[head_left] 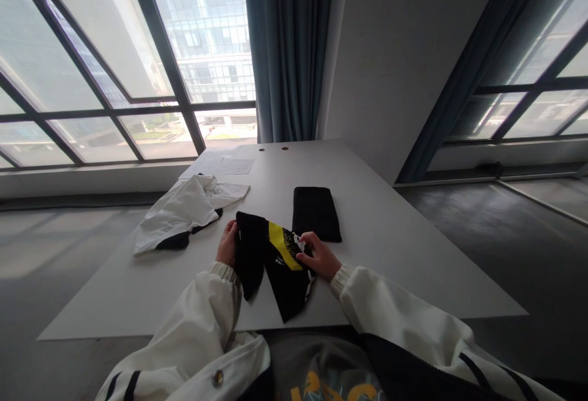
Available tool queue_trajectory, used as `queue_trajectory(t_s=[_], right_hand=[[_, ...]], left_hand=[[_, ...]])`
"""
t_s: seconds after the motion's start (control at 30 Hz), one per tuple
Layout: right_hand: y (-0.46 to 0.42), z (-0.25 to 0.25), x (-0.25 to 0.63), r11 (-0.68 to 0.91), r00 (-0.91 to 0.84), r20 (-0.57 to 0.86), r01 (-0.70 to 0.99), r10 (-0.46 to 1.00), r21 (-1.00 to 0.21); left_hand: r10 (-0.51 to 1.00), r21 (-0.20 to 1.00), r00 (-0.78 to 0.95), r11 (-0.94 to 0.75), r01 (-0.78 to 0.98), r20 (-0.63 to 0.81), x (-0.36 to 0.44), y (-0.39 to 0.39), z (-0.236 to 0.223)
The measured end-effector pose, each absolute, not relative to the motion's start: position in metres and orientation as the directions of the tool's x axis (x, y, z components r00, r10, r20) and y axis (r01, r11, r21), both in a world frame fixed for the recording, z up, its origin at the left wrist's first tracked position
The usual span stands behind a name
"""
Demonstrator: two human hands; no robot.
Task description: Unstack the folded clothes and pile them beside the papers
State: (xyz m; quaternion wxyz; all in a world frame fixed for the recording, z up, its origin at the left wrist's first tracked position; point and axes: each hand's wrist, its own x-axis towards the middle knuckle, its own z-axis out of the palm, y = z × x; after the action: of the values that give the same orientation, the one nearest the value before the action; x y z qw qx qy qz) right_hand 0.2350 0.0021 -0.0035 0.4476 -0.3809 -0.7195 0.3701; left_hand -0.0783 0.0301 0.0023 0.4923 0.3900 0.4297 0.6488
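Black garment (275, 263) with yellow stripe, soft, creased, both hands (228, 243) pinching its edges.

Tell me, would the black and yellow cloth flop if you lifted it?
Probably yes. The cloth already droops in folds between the left hand and right hand, so it looks soft, not stiff. It seems thin, so likely light. It should not roll or break.

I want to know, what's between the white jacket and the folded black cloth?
In the head view, only bare table lies between the white jacket and the black cloth.
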Motion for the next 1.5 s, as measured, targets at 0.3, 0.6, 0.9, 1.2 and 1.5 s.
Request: queue_trajectory(t_s=[0.3, 0.6, 0.9, 1.2, 1.5], right_hand=[[-0.006, 0.006, 0.226, 0.651, -0.340, 0.555, 0.378, 0.759, -0.658], [-0.006, -0.002, 0.215, 0.632, -0.414, 0.494, 0.331, 0.764, -0.700], [0.000, -0.006, 0.220, 0.532, -0.225, 0.486, 0.451, 0.845, -0.717], [-0.017, 0.003, 0.220, 0.780, -0.248, 0.754, 0.363, 0.609, -0.511], [0.031, -0.012, 0.263, 0.521, -0.151, 0.612, 0.699, 0.776, -0.489]], left_hand=[[0.967, 0.986, 0.250, -0.001, -0.164, 0.042, -0.039, 0.015, -0.002], [0.913, 0.973, 0.377, -0.206, 0.101, 0.154, -0.014, -0.003, 0.003], [0.844, 0.766, 0.472, -0.474, 0.434, 0.254, -0.012, -0.017, 0.011], [0.942, 0.332, 0.273, -0.325, 0.886, 0.194, -0.017, 0.018, 0.099], [0.594, 0.463, -0.369, -0.007, 0.886, 0.715, -0.185, 0.123, 0.308]])
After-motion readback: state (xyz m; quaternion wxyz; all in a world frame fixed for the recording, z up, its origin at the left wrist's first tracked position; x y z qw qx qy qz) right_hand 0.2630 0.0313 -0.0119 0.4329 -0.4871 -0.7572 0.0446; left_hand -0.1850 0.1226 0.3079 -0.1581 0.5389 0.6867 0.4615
